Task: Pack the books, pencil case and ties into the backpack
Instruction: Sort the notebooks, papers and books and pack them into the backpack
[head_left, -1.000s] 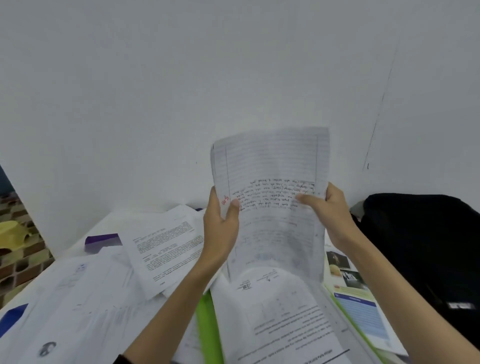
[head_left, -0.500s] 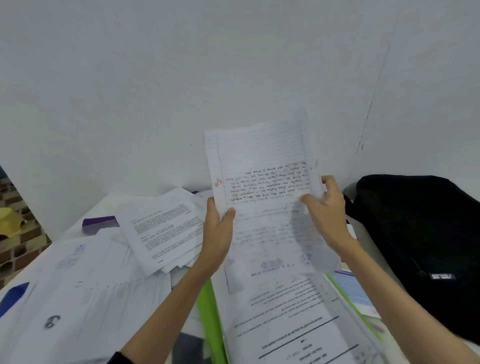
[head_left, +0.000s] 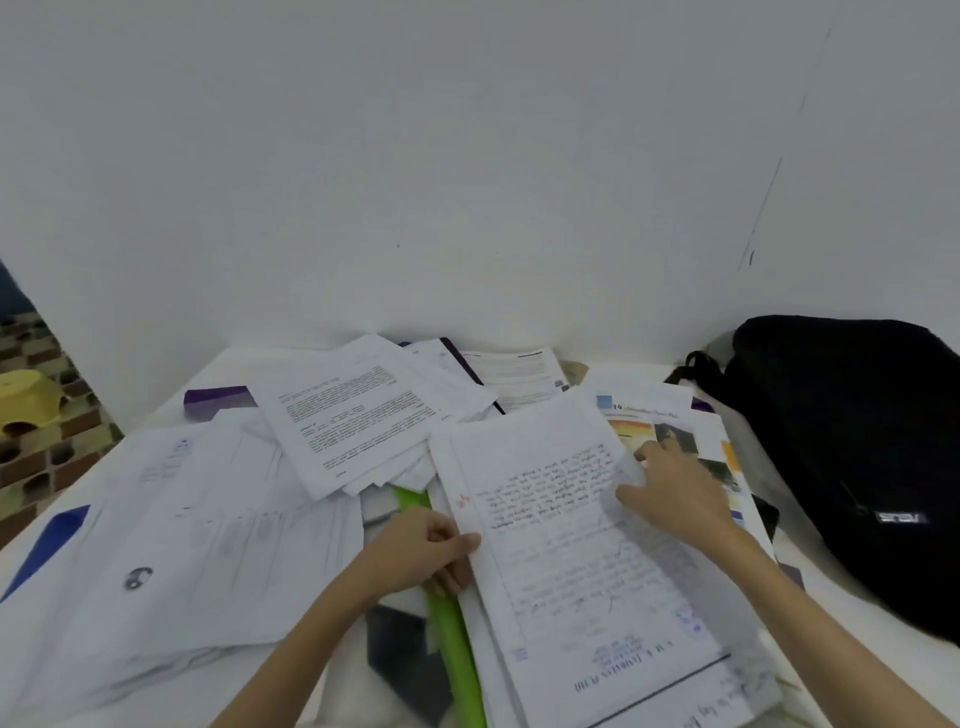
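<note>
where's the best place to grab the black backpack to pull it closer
Probably the loop handle at the top of the backpack, reached by the right hand coming from the left, over the papers. The bag lies on its side against the wall with that end toward the paper pile, and the loop sticks out free; the rest is broad, smooth fabric with nothing to hook fingers round.

A study corner at home: white table (head_left: 649, 371) pushed against a bare white wall (head_left: 467, 156), buried in loose papers (head_left: 358, 421), black backpack (head_left: 852, 447) alongside, tiled floor (head_left: 47, 457) at left.
</note>
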